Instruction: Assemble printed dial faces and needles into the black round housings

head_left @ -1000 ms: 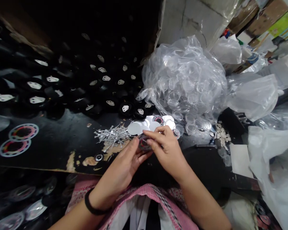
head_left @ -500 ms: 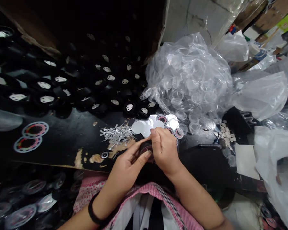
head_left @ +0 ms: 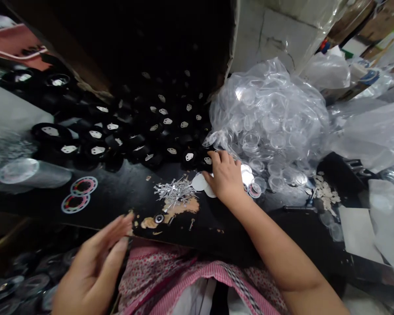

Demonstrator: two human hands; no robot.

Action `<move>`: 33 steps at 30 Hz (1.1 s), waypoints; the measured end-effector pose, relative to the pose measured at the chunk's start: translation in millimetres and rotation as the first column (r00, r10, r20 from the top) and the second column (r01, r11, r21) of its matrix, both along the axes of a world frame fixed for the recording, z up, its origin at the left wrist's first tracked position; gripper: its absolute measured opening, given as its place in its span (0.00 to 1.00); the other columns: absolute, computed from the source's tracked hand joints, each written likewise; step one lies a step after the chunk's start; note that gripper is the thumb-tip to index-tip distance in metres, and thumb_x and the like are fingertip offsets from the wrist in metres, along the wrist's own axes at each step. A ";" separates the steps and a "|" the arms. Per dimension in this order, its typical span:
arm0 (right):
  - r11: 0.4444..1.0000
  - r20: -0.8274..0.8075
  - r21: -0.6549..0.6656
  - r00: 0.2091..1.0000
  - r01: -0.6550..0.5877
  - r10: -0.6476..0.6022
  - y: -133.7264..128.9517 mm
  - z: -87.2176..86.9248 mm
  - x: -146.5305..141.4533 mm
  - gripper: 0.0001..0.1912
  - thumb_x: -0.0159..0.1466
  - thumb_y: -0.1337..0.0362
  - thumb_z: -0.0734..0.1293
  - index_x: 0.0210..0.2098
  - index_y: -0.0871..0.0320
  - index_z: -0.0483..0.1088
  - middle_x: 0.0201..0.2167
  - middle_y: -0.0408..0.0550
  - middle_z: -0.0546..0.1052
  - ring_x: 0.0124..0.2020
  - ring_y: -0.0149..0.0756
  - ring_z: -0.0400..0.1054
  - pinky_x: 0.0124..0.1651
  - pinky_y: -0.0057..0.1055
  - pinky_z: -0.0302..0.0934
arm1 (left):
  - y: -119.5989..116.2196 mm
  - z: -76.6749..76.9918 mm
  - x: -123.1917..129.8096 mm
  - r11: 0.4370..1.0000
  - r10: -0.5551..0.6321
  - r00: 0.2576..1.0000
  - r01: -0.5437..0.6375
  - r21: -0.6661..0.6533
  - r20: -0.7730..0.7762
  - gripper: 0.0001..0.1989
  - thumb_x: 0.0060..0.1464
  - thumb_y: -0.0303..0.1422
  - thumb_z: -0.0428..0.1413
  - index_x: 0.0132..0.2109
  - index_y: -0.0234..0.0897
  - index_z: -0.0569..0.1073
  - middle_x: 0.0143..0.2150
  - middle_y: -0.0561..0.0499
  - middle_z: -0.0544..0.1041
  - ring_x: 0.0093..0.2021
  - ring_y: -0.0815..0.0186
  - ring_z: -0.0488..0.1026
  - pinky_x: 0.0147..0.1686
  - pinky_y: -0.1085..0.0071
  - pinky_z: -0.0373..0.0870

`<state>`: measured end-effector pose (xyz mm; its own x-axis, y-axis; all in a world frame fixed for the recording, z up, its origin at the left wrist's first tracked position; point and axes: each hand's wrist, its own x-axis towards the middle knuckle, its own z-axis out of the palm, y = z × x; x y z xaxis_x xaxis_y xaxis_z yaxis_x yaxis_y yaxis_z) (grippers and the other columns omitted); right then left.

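Observation:
My right hand reaches over the front edge of the pile of black round housings, fingers spread and bent, thumb apart. Its fingertips are at a black housing with a white plate; whether they grip it is not clear. White discs lie partly under this hand. Down at the left, my left hand is blurred, its fingers stretched out and thumb apart, with nothing visible in it. It is over the table's front edge, above more round pieces with clear faces.
Small white pins lie heaped mid-table near a black ring. Two printed dials overlap at left. A plastic bag of clear round covers stands at right, with small pale plates and a white card beyond.
My hands have parted from a dark round piece held between them, which no longer shows. The right moved forward to the black housings, the left down and left. The view has shifted left.

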<state>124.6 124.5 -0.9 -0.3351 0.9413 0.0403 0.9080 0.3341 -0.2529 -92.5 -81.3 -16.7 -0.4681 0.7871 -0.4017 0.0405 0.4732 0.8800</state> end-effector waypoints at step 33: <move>0.845 -0.763 -0.503 0.552 -0.182 -0.335 -53.7 4.3 8.9 0.15 0.63 0.67 0.63 0.50 0.56 0.67 0.38 0.43 0.72 0.28 0.29 0.71 0.36 0.30 0.67 | 84.9 15.6 73.6 0.955 0.149 0.508 -0.296 0.010 0.848 0.19 0.70 0.40 0.46 0.45 0.37 0.81 0.46 0.44 0.83 0.40 0.64 0.81 0.35 0.73 0.80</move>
<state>133.5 70.8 3.4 -0.3241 0.9243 -0.2016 0.2347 -0.1279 -0.9636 -18.9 3.7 -1.1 -0.1461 0.7849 -0.6022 -0.8312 0.2327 0.5050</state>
